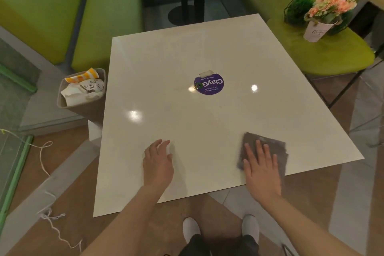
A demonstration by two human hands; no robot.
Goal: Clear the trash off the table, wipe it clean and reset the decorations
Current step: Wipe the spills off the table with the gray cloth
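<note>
We press our right hand (262,167) flat on a grey cloth (270,147), fingers straight and spread, so the grip is released and only pushes down; the cloth lies near the front right corner of the white surface (187,58). Our left hand (158,162) rests open beside it, well apart, its relaxed fingers on the bare top and grasping nothing. Farther out, at the middle of the surface, sits a round purple sticker (209,85) with a torn scrap of white paper (206,73) at its far edge. Off the left edge stands a beige trash bin (83,108) filled with crumpled paper wrappers (83,91). On a green seat (336,56) to the right, off the surface, stand a white pot of pink flowers (326,14) and, just beside it, a green ball plant (298,9) in a wire frame.
</note>
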